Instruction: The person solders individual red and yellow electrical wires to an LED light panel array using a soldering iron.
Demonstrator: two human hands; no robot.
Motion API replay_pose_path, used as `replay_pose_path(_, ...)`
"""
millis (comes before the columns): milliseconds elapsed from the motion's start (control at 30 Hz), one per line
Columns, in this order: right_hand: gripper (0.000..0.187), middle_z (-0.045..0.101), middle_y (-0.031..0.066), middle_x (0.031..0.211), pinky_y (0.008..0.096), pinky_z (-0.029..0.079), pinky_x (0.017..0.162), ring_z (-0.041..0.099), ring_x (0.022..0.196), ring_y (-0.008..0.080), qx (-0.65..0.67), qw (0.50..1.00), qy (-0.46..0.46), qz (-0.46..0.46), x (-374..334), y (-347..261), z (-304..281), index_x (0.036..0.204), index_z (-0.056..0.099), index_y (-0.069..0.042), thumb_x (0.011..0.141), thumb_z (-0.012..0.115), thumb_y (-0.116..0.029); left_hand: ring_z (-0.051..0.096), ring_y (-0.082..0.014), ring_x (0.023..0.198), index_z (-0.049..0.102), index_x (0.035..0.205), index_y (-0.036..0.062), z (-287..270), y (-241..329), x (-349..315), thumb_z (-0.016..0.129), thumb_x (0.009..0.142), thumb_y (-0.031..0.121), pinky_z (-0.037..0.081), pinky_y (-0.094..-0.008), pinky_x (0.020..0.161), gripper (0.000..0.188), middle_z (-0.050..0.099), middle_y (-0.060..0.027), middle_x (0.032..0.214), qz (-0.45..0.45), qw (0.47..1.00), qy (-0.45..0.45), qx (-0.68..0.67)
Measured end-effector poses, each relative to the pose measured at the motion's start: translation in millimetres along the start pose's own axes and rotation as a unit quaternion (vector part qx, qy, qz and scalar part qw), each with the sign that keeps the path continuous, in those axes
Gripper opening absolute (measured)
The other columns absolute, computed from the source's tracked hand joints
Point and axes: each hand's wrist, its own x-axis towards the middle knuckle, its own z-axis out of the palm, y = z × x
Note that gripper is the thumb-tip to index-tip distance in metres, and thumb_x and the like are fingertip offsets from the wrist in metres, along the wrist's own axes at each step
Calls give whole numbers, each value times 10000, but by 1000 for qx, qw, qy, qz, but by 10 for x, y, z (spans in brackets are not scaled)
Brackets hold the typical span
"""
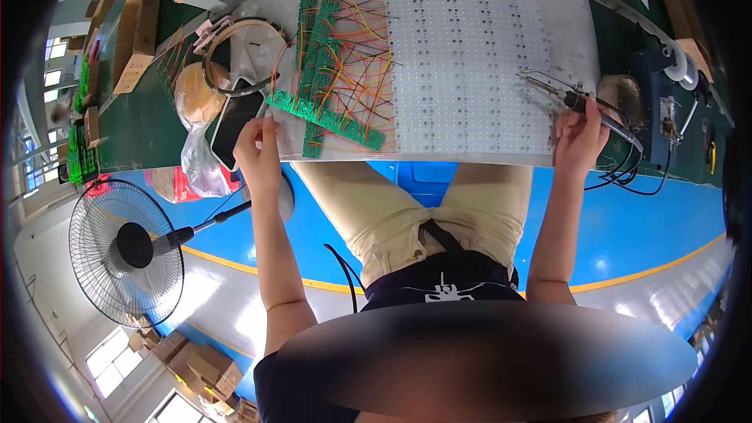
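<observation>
My right hand (581, 135) grips a soldering iron (576, 100) by its dark handle, at the right edge of the white LED panel (470, 70). The iron's metal tip end points left over the panel, with a thin metal guide beside it. At the left, my left hand (258, 145) has its fingertips pinched together; what they hold, if anything, is too small to make out. Just above these fingertips is the end of a green circuit board strip (329, 117), lying slantwise across other green strips (321, 39). Red and yellow wires (360, 55) run from the strips toward the panel.
A phone (235, 127) lies beside my left hand, with a round hoop (247, 23) and plastic bags (200, 102) near it. A tip-cleaning pot (623, 98) and a solder reel (680, 64) stand at the right. A floor fan (129, 247) is at the left.
</observation>
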Motion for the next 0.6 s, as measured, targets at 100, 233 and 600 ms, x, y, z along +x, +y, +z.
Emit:
replay_pose_path(100, 150, 500, 47, 557, 303, 369, 415, 447, 437, 140, -1, 1000, -1, 2, -1, -18, 11, 922, 527, -57, 1020, 616, -127, 561, -127, 660, 700, 897, -13, 79, 187, 70, 605, 1022, 238, 437, -304, 627, 296, 659, -87, 741, -49, 999, -18, -4)
replay_pose_path(233, 153, 495, 49, 547, 305, 369, 414, 444, 432, 143, 12, 1000, 0, 6, -4, -35, 21, 919, 524, -55, 1019, 617, -126, 550, -125, 668, 661, 870, -25, 196, 127, 179, 546, 1056, 302, 445, -334, 632, 393, 623, -69, 696, -72, 997, 0, -5)
replay_pose_path(600, 142, 483, 53, 537, 309, 375, 416, 438, 431, 142, 23, 1000, -7, 15, 5, -8, -37, 943, 532, -32, 1021, 610, -122, 423, -60, 672, 595, 835, 41, 23, 468, 357, 504, 1099, 292, 336, -236, 616, 375, 512, 35, 711, -51, 976, 110, -182)
